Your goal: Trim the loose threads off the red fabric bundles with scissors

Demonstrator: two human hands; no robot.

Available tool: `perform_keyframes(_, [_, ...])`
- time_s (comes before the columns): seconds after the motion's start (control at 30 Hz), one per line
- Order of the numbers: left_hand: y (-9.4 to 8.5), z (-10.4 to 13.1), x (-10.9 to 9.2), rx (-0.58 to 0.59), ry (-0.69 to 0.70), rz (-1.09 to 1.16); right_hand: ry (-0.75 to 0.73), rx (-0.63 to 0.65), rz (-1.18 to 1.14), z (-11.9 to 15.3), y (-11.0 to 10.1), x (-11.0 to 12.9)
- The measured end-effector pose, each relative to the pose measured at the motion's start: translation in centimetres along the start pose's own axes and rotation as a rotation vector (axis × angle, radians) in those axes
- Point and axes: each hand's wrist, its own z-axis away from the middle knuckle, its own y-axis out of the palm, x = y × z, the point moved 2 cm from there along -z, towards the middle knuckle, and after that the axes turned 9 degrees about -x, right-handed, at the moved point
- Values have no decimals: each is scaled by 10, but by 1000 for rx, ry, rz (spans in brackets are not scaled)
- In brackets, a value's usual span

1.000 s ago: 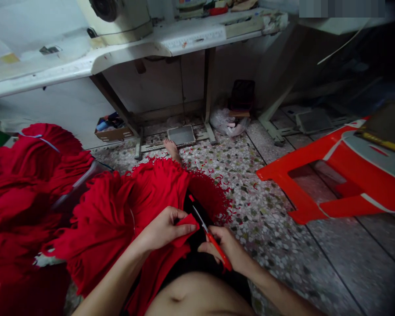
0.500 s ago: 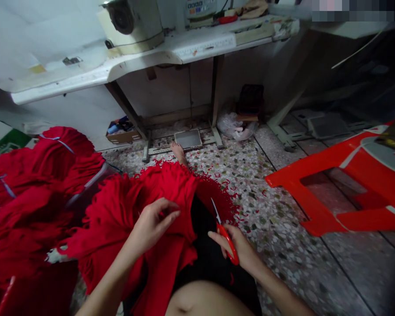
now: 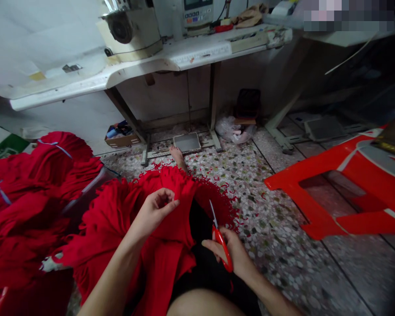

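Note:
Scissors with red handles [image 3: 224, 252] are in my right hand [image 3: 235, 252], their blades pointing up and away from me. Over my lap lies a heap of red fabric pieces [image 3: 164, 224] with frayed, strip-like ends. My left hand [image 3: 158, 208] is above this heap, its fingers curled and the thumb close to the index finger. A bit of red fabric shows at those fingertips, pinched at its edge. The scissors stand apart from the fabric, over my black-clothed thigh [image 3: 200, 228].
Tied bundles of red fabric [image 3: 62, 153] are piled at the left. A sewing machine [image 3: 131, 35] sits on the white table [image 3: 85, 85] ahead, with a foot pedal [image 3: 187, 141] below. Red scraps [image 3: 222, 197] litter the speckled floor. An orange stool [image 3: 286, 180] lies at the right.
My left hand has risen slightly and its thumb and index finger have closed together at the fabric. The scissors have shifted a little left and down in view.

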Motion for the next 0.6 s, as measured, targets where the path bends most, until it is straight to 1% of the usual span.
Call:
perform_keyframes(0.1, [12, 20, -5, 209, -211, 154, -43, 6, -223, -2, 6, 19])
perform_keyframes(0.17, [20, 33, -2, 308, -298, 174, -85, 21, -315, -5, 11, 33])
perform_keyframes(0.2, [24, 39, 1, 337, -323, 171, -115, 23, -323, -7, 13, 39])
perform_keyframes(0.23, [27, 43, 6, 350, -337, 170, -150, 16, -304, -10, 16, 44])
perform_keyframes(0.3, [31, 49, 15, 336, -349, 175, -209, -20, -206, -15, 22, 49])
perform_keyframes(0.37, [33, 53, 24, 312, -340, 187, -216, -60, -137, -20, 29, 49])
perform_keyframes(0.43, [34, 56, 28, 309, -330, 188, -161, -127, -214, -22, 36, 46])
perform_keyframes(0.53, [34, 57, 30, 328, -335, 174, -42, -219, -442, -21, 44, 40])
perform_keyframes(0.6, [34, 57, 29, 327, -336, 161, 2, -244, -475, -19, 45, 38])
